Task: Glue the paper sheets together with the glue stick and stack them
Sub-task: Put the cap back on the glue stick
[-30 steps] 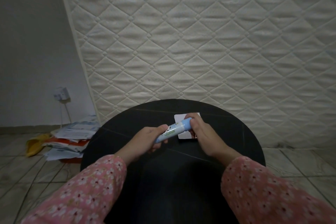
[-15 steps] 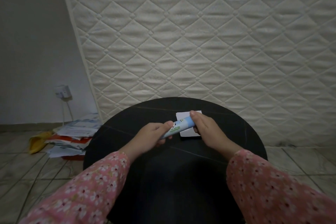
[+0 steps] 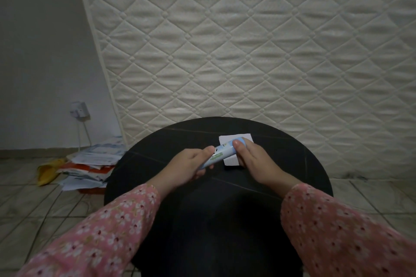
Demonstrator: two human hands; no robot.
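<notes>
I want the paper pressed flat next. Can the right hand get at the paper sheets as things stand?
Probably yes: the right hand is directly over the paper sheets, but its fingers grip the glue stick, so it must let go first.

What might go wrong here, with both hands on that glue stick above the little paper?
1. Both hands, left and right, grip the glue stick, so nothing pins the paper sheets; they may shift.
2. The stick is held right above the sheets, so a slip could smear glue on the dark table.

Bare tabletop (image 3: 157, 164) is left around the paper sheet (image 3: 233, 161) (left, near side); mattress (image 3: 247, 51) blocks beyond.
</notes>
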